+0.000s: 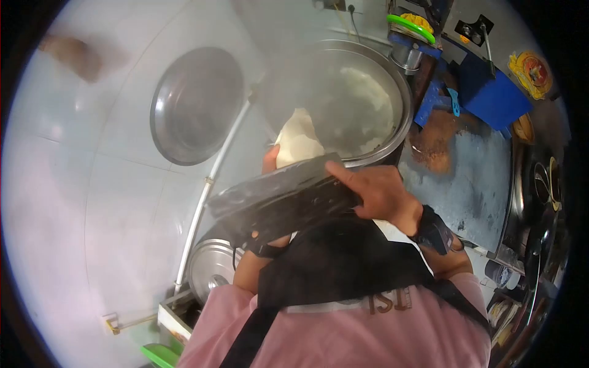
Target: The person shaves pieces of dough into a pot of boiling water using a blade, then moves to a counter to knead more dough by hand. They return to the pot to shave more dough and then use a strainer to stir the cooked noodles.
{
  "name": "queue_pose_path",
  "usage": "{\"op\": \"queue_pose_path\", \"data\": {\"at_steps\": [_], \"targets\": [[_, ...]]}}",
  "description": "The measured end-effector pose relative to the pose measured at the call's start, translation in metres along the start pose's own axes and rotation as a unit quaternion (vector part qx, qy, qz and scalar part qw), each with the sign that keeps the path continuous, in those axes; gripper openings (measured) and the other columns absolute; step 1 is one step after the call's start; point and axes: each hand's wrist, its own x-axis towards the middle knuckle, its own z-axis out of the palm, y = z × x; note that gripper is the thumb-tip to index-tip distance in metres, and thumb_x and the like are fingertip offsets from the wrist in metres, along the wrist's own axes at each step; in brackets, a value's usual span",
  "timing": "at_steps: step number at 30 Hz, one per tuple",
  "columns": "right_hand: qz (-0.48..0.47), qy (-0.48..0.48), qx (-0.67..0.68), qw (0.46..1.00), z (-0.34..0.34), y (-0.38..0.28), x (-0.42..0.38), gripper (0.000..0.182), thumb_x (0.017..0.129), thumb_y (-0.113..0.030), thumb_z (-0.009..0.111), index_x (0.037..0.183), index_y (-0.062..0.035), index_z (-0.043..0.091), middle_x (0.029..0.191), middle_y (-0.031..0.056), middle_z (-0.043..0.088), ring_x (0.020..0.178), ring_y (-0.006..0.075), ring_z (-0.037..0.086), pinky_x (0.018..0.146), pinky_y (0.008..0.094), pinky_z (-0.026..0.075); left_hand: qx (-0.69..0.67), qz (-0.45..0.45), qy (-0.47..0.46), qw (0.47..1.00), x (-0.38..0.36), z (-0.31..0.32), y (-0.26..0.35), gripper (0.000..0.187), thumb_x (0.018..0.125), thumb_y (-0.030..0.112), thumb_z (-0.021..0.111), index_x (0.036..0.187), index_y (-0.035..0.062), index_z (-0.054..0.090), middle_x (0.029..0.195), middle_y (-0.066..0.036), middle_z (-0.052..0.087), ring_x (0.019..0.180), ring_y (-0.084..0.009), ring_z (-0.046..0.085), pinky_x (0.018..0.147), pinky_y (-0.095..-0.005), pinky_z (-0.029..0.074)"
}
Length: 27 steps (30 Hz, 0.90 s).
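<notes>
My left hand (pixel 270 158) holds a pale lump of dough (pixel 299 145) at the near left rim of a large steaming metal pot (pixel 402 122). Only some of its fingers show, since a long dark grey rectangular slab (pixel 276 196) covers the palm and wrist. At the slab's right end is my right hand (pixel 377 189), its index finger laid along the top edge and the other fingers curled in. The slab lies slantwise between me and the pot. Pale, cloudy liquid fills the pot, partly veiled by steam.
A round metal lid or basin (pixel 196 105) is at the left, beside a white pipe (pixel 199 208). Below it sits a lidded pot (pixel 211 267). To the right is a worn metal worktop (pixel 466 184) with a blue sheet (pixel 494 95). Something brown (pixel 76 56) is blurred at upper left.
</notes>
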Motion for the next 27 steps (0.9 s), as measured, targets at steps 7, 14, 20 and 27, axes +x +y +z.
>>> {"op": "queue_pose_path", "data": {"at_steps": [7, 14, 20, 27], "targets": [[0.204, 0.039, -0.015, 0.978, 0.008, 0.051, -0.016, 0.065, 0.061, -0.009, 0.058, 0.125, -0.0161, 0.044, 0.097, 0.0125, 0.062, 0.087, 0.0284, 0.059, 0.071, 0.0359, 0.048, -0.215, -0.097, -0.092, 0.968, 0.021, -0.03, -0.007, 0.028, 0.09, 0.023, 0.036, 0.098, 0.0026, 0.054, 0.09, -0.007, 0.059, 0.08, -0.0175, 0.058, 0.07, -0.0291, 0.048], [0.066, 0.012, 0.007, 0.998, -0.004, 0.011, -0.003, 0.066, 0.062, -0.007, 0.057, 0.125, -0.0179, 0.042, 0.098, 0.0101, 0.061, 0.089, 0.0275, 0.059, 0.074, 0.0361, 0.047, 0.023, -0.042, 0.006, 0.999, 0.018, -0.018, -0.008, 0.026, 0.087, 0.021, 0.043, 0.103, 0.0025, 0.051, 0.095, -0.009, 0.057, 0.084, -0.0159, 0.055, 0.07, -0.029, 0.048], [0.134, 0.092, 0.006, 0.987, 0.007, 0.045, -0.021, 0.069, 0.062, -0.01, 0.059, 0.127, -0.0194, 0.04, 0.093, 0.0125, 0.062, 0.083, 0.027, 0.061, 0.071, 0.0359, 0.049, -0.151, -0.12, 0.017, 0.981, 0.017, -0.022, -0.01, 0.035, 0.086, 0.031, 0.044, 0.108, 0.0035, 0.048, 0.099, -0.008, 0.055, 0.086, -0.0188, 0.055, 0.074, -0.0301, 0.047], [0.087, 0.044, 0.014, 0.995, 0.003, 0.031, -0.01, 0.069, 0.061, -0.011, 0.059, 0.127, -0.0204, 0.041, 0.09, 0.013, 0.062, 0.082, 0.0279, 0.06, 0.07, 0.0363, 0.048, -0.106, -0.077, 0.054, 0.99, 0.012, -0.024, -0.019, 0.032, 0.086, 0.029, 0.046, 0.108, 0.0066, 0.049, 0.094, -0.007, 0.056, 0.084, -0.0171, 0.055, 0.073, -0.0279, 0.047]]}}
